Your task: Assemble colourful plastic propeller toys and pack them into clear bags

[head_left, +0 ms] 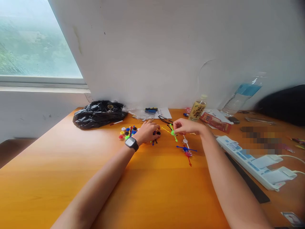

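Note:
My left hand (147, 131), with a black watch on its wrist, is curved over a cluster of small plastic parts. Its thumb and fingers lie on either side of a black round cap (158, 133). Blue and black arrow-tipped pieces (154, 142) stick out below the fingers. To its left sit several round caps, among them a red cap (121, 137) and a white cap (123, 129). My right hand (186, 126) pinches a green arrow-tipped piece (173, 133) at its hub. Below it lie a white piece (185, 141), a blue arrow piece (185, 149) and a red arrow piece (189, 159).
A black plastic bag (95, 115) lies at the back left. A yellow-labelled bottle (197, 108) and a clear bottle (241, 97) stand near the wall. On the right are a red packet (215, 122), a white power strip (245, 160) with plugs, and a dark flat strip (247, 178).

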A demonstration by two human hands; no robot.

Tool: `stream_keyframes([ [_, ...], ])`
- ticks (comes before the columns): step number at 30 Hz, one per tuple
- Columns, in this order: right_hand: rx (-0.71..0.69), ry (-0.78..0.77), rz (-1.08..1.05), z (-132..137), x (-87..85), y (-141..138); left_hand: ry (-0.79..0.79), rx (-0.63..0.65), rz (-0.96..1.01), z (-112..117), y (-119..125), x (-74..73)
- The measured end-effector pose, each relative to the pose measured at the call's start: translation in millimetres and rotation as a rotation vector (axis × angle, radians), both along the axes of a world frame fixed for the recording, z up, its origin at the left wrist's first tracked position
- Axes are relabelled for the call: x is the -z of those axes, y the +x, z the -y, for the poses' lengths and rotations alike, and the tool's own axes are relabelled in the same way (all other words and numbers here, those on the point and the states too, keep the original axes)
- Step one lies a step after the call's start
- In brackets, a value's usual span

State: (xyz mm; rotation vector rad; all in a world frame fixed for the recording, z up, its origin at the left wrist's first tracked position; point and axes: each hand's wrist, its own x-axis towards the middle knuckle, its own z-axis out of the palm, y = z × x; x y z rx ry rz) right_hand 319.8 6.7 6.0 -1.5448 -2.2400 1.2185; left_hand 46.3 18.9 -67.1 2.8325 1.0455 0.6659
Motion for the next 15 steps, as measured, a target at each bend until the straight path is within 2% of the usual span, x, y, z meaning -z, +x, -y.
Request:
stream_keyframes([
  [5, 0.022, 0.006, -0.146, 0, 7.5, -10, -0.026, 0.028, -0.004, -1, -1, 3.7],
  [8, 0.064, 0.028, -0.218, -2, 10.7, -17, -0.012, 0.036, 0.028, -1, -1, 0.9],
  [11, 0.097, 0.078, -0.298, -3, 10.9, -26, -0.039, 0.049, 0.199, 3, 1, -10.1],
  [15, 0.190, 0.163, -0.402, -2, 9.1, -42, -0.149, 0.119, 0.498, 15, 7, -32.0],
])
